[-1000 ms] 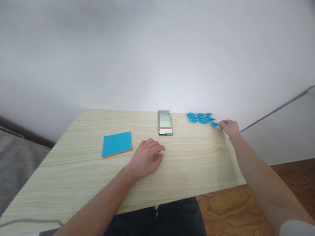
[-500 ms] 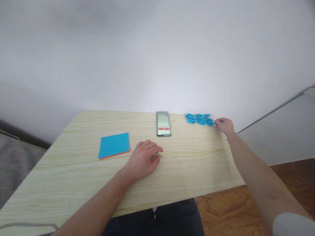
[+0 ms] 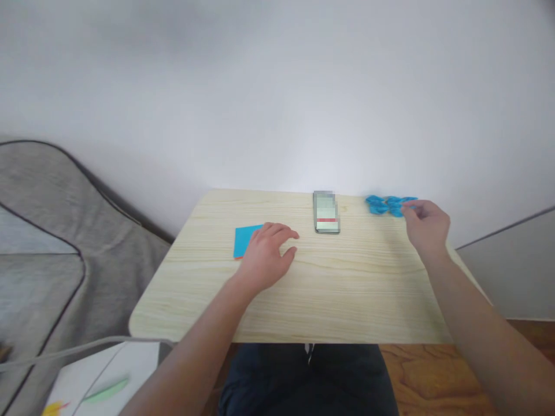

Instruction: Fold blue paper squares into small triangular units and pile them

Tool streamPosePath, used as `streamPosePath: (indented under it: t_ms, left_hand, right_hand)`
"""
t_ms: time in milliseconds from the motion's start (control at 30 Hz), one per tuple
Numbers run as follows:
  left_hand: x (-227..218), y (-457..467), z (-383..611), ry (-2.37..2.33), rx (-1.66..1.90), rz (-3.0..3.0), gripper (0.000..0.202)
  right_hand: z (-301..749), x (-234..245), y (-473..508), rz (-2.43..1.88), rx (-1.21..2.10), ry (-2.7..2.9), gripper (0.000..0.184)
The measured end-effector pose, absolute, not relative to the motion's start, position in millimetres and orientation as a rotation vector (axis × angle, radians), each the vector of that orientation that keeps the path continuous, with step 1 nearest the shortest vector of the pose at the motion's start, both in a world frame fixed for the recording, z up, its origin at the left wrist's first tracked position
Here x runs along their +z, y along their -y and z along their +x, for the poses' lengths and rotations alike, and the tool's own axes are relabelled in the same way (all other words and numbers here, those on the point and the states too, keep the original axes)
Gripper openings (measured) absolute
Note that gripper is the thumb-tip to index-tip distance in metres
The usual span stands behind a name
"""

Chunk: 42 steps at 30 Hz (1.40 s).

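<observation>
My left hand [image 3: 266, 254] lies flat on the pale wooden table [image 3: 329, 300], fingers spread and empty, its knuckles covering the right edge of a blue paper stack [image 3: 243, 241] with an orange underside. My right hand [image 3: 425, 224] hovers at the table's far right corner with its fingertips curled together beside a cluster of small blue folded paper pieces [image 3: 384, 204]. Whether the fingertips pinch one of the pieces is hidden. A phone [image 3: 326, 212] lies between the two hands near the far edge.
A white wall stands right behind the table. A grey fabric object [image 3: 52, 231] fills the left side. A grey cable [image 3: 87, 348] and a white surface [image 3: 95, 381] with a green item lie at the lower left. Wooden floor shows at the lower right.
My right hand pushed a blue piece into the cluster, then drew back a little with curled fingers. My left hand slid onto the blue paper stack. The view swung left.
</observation>
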<state>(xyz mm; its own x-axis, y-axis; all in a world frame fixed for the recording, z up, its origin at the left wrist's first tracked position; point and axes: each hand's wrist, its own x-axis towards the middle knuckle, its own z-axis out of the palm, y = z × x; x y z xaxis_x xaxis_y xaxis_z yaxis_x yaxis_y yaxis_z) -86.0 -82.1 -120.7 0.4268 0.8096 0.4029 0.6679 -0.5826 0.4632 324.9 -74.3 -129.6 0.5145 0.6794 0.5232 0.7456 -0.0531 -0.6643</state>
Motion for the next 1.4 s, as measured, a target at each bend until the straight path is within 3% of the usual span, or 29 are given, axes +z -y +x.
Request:
streamPosePath:
  t_ms: [133,300,533,833,1400]
  left_hand:
    - [-121,70,-143,-1.529,0.838,2.409,0.029]
    - [-139,60,-177,-1.469,0.774,2.380,0.040]
    - [-151,55,-179,-1.443,0.741,2.381,0.032]
    - [-148,56,-179,-1.452,0.747,2.375,0.031]
    - [-143,59,-175,-1.506,0.704,2.404,0.036]
  right_hand:
    - [232,-139,92,-1.631,0.210,1.333,0.021]
    - [130,-144,102,-1.439,0.588,1.631,0.019]
    - [64,-145,83,-1.386,0.530,2.085,0.026]
    - [59,-154,79,-1.435,0.497,2.093,0.019]
    - [61,-161,80,-1.392,0.469,2.090,0.022]
